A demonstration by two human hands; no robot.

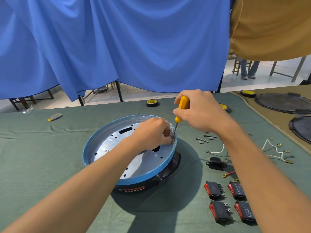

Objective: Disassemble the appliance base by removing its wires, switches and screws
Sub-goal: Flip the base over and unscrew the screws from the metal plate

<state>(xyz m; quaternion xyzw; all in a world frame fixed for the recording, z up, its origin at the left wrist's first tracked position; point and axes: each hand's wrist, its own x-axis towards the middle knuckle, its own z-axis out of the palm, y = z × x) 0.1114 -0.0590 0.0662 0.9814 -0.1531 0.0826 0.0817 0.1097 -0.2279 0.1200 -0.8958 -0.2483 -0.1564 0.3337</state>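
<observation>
The round appliance base lies tilted on the green cloth, with a blue rim and a silver plate full of holes. My left hand sits inside it at the far right wall, fingers curled and pinching something small that I cannot make out. My right hand grips a yellow-handled screwdriver; its metal shaft slants down to the rim beside my left fingers. Several black-and-red rocker switches lie at the front right. White wires, a black power socket and loose screws lie right of the base.
Two tape rolls sit at the table's far edge, a third on the brown cloth. Black round lids lie at far right. A small scraper rests far left. A blue curtain hangs behind the table.
</observation>
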